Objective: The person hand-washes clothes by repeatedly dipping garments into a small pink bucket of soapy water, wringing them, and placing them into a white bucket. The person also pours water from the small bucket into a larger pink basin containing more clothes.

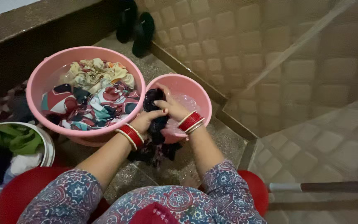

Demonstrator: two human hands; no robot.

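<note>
Right now a dark wet garment [156,124] is bunched over the near rim of the small pink bucket [195,93], its tail hanging down onto the stone floor [220,141]. Both hands are closed on it: the left hand [146,120] grips the cloth at the rim, the right hand [171,107] pinches it just above, at 1 o'clock from the left. This looks like the rubbing or wringing stage; any further twist would need a firm grip from both. At 10 o'clock sits a large pink tub [38,83] of patterned clothes, and at 8 o'clock a white bucket [48,149] with green and dark pieces.
</note>
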